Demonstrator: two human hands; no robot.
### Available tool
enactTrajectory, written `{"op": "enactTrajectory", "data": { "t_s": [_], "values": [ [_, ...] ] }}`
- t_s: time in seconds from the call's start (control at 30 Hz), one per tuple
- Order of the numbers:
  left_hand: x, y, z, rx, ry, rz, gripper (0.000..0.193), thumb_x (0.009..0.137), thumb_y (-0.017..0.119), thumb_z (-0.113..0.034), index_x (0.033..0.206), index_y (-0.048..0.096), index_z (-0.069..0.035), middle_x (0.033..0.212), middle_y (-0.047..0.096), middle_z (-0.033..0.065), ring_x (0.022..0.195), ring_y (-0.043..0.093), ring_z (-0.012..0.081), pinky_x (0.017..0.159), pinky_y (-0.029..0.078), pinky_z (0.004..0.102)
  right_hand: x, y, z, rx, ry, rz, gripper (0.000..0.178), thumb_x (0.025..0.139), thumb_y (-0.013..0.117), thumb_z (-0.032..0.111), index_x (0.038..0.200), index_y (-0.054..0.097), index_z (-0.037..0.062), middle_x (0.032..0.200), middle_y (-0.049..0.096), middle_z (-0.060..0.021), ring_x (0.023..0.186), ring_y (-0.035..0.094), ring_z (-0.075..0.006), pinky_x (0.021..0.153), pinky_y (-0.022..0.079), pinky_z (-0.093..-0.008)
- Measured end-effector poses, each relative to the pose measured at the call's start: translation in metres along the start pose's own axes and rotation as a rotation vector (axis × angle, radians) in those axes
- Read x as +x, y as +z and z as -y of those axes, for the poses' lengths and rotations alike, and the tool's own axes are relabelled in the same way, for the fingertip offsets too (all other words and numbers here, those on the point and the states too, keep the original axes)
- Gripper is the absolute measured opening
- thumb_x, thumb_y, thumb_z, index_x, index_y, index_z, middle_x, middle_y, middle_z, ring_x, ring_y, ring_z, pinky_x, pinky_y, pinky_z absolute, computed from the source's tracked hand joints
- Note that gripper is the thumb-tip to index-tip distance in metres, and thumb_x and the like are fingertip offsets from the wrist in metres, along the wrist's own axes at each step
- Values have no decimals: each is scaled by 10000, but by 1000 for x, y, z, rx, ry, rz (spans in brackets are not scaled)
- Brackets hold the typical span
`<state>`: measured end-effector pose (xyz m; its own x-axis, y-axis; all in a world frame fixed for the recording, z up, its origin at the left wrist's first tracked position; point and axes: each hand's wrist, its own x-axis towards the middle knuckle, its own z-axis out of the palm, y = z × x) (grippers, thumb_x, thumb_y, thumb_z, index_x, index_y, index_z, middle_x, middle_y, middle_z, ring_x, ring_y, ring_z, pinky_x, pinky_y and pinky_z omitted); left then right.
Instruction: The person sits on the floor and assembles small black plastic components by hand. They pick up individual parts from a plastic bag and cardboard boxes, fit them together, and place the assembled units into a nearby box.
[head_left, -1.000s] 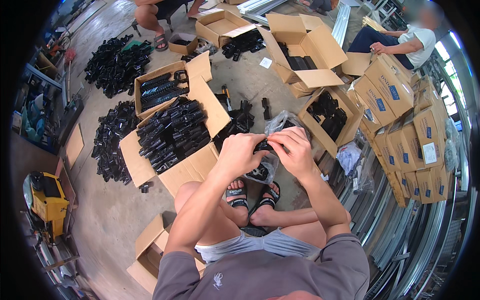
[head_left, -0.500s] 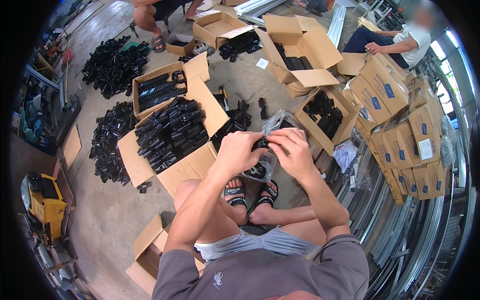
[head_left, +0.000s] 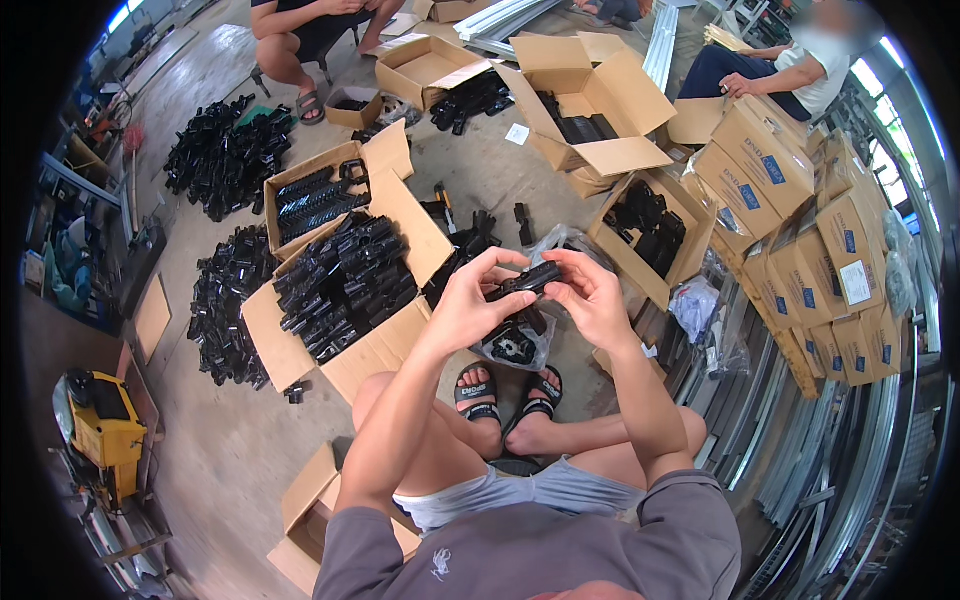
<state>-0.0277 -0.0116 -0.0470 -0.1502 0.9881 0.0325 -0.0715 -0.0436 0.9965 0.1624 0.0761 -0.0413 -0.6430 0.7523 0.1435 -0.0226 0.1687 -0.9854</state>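
Note:
A short black plastic part is held up between my two hands, above my sandalled feet. Thumb and fingers of my left hand are closed around its left end. My right hand pinches its right end with the fingertips. Just below my hands, a clear plastic bag with small dark pieces lies on the floor, partly hidden by them. More loose black parts lie behind my left hand. To the left, an open cardboard box is heaped with similar black parts.
Piles of black parts cover the floor at left. Another open box holds black parts at right, near stacked cartons and long metal profiles. A yellow machine stands far left. Two people sit farther back.
My hands have moved slightly apart and turned, so the black part between them now shows more fully. The view has shifted a little.

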Motion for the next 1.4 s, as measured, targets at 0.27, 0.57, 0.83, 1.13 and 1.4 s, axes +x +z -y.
{"op": "enactTrajectory", "data": {
  "t_s": [0.27, 0.57, 0.83, 1.13, 1.4],
  "values": [
    [0, 2, 3, -412, -274, 5, 307, 870, 761, -60, 1162, 668, -50, 1053, 734, 60, 889, 674, 97, 828, 531, 264, 7, -5, 11, 2, 86, 3, 365, 949, 674, 95, 1295, 596, 7, 974, 688, -63, 780, 637, -87, 698, 526, -231],
    [2, 3, 10, -756, -359, -157, 284, 937, 677, -92, 1220, 644, -88, 1071, 717, 93, 911, 710, 229, 823, 583, 376, 1, -3, -185, -705, 370, -179, 260, 923, 659, 318, 888, 722, 68, 929, 735, -132, 819, 702, -335, 735, 544, -421],
    [10, 5, 13, -764, -348, -199, 290, 944, 667, -97, 1234, 647, -97, 1102, 714, 94, 966, 707, 238, 844, 597, 396, -55, 51, -315, -952, 872, 150, 323, 834, 675, 158, 1140, 694, 57, 1194, 675, -226, 1157, 636, -382, 970, 522, -473],
    [12, -2, 10, -722, -289, -214, 342, 891, 734, -87, 1224, 664, -54, 1065, 723, 43, 959, 663, 112, 874, 528, 296, -51, 66, -327, -907, 880, 189, 294, 815, 674, 106, 1083, 723, -6, 1188, 654, -289, 1148, 629, -427, 974, 510, -488],
    [10, -4, 21, -705, -224, -241, 353, 898, 705, -44, 1246, 645, -53, 1022, 720, 114, 915, 718, 227, 819, 600, 391, -43, 66, -321, -728, 804, -35, 251, 834, 632, 145, 1031, 748, 42, 1131, 675, -272, 1115, 645, -394, 967, 505, -454]
  ]
}}
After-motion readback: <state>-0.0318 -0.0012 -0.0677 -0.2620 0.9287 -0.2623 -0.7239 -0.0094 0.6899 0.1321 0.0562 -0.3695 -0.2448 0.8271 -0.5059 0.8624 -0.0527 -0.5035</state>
